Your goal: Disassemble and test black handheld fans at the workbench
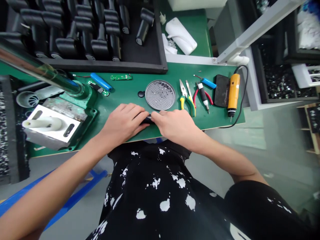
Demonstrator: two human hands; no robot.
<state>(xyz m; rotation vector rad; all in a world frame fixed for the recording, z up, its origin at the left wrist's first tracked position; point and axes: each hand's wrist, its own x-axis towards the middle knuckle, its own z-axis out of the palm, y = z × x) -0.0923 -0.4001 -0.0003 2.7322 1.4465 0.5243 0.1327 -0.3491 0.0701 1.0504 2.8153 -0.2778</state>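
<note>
Both of my hands rest at the near edge of the green bench (130,90), closed over a small black part (147,119) that shows only between them. My left hand (123,121) covers its left end with the fingers curled down. The fingers of my right hand (175,125) wrap its right end. Most of the part is hidden under my fingers. Just beyond my hands lies a round grey perforated disc (160,95), with a small black button-like piece (141,94) to its left.
Pliers with yellow-green handles (186,98), red-handled cutters (203,95), blue cylindrical cells (101,81), a green circuit board (121,77), a black block (221,90) and an orange electric screwdriver (233,95) lie on the bench. A press fixture (57,123) stands left. A black tray (100,65) of black housings sits behind.
</note>
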